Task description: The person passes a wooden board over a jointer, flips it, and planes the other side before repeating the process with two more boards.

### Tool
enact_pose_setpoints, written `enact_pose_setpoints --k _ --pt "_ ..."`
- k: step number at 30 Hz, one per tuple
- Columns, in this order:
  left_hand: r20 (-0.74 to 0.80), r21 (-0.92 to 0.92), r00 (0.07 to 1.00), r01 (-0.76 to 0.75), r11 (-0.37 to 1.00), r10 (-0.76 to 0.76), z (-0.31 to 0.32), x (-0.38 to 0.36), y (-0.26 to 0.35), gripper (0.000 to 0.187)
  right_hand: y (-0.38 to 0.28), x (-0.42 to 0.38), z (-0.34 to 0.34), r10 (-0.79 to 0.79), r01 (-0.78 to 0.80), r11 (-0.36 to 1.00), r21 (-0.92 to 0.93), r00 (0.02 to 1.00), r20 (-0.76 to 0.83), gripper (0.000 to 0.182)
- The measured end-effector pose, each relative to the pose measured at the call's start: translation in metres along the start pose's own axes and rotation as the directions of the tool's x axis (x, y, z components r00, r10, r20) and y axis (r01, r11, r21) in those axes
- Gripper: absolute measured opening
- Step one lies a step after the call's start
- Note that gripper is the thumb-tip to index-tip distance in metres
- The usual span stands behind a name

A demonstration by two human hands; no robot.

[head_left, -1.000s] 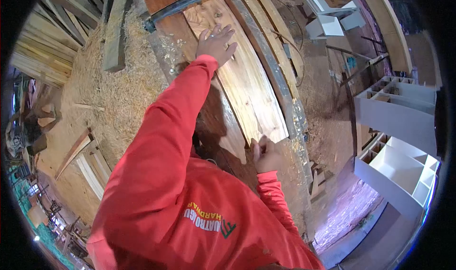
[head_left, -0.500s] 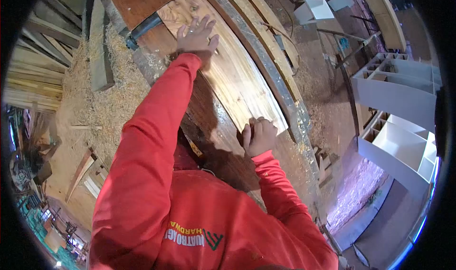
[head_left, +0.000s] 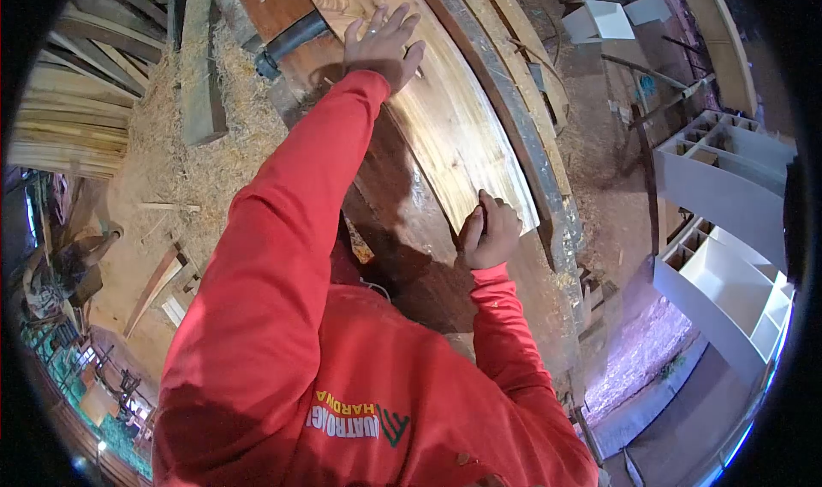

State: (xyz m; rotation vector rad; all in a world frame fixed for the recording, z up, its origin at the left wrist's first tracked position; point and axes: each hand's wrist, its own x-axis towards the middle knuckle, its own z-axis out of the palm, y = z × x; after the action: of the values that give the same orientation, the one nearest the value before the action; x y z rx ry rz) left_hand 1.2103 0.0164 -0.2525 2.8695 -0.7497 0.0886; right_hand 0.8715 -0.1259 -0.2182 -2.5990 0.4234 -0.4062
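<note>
A pale wooden board (head_left: pixel 454 119) with streaky grain lies on the reddish-brown bench top (head_left: pixel 385 204). My left hand (head_left: pixel 383 46) rests flat on the board's far part, fingers spread and a ring on one of them. By the near end of the board is my right hand (head_left: pixel 494 234), its fingers curled and the index finger and thumb pointing up over the wood. Whether anything is inside those curled fingers is hidden. A dark cylinder (head_left: pixel 295 43) lies on the bench against the board's left edge, close to my left hand.
Long timber strips (head_left: pixel 514 84) run along the bench's right side. Wood shavings (head_left: pixel 248 127) cover the floor at left, around a thick plank (head_left: pixel 201 84). Stacked lumber (head_left: pixel 73 131) stands farther left. White cabinets (head_left: pixel 728 174) are at right. Another person (head_left: pixel 73 268) is at far left.
The view has shifted, so bench and board appear farther right and slightly higher. My left fingers have spread wider. My right index finger has lifted out of its curl.
</note>
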Motion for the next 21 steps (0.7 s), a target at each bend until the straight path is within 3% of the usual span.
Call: enact_pose_setpoints --k 4,10,11,14,17,19,21 --pt "-0.025 0.002 1.0 -0.004 1.0 0.004 0.003 0.008 -0.007 0.058 -0.005 0.008 0.006 0.021 -0.021 1.0 -0.005 1.0 0.001 0.036" --pt "-0.028 0.024 1.0 0.006 1.0 -0.006 0.013 0.027 -0.028 0.061 -0.023 0.033 0.016 0.011 -0.029 0.986 -0.165 0.994 -0.113 0.047" --pt "-0.023 0.037 1.0 0.004 0.999 -0.003 0.014 0.028 -0.031 0.062 -0.027 0.036 0.016 0.055 -0.063 0.981 -0.185 0.997 -0.047 0.05" --pt "0.16 0.1 0.987 0.019 0.995 -0.034 0.009 0.044 -0.04 0.063 -0.029 0.044 0.022 0.037 -0.046 0.976 -0.215 0.998 -0.044 0.051" --pt "0.129 0.114 0.992 -0.017 0.993 0.002 0.015 0.05 -0.05 0.068 -0.032 0.05 0.024 0.079 -0.08 0.967 -0.24 0.997 -0.017 0.05" --pt "-0.024 0.006 0.992 -0.124 0.992 0.124 0.036 0.052 -0.077 0.068 -0.031 0.053 0.025 0.092 -0.092 0.974 -0.208 0.996 -0.011 0.051" --pt "-0.099 0.17 0.981 -0.15 0.974 0.168 0.008 0.044 -0.059 0.057 -0.028 0.057 0.025 0.097 -0.094 0.983 -0.159 0.995 0.012 0.052"
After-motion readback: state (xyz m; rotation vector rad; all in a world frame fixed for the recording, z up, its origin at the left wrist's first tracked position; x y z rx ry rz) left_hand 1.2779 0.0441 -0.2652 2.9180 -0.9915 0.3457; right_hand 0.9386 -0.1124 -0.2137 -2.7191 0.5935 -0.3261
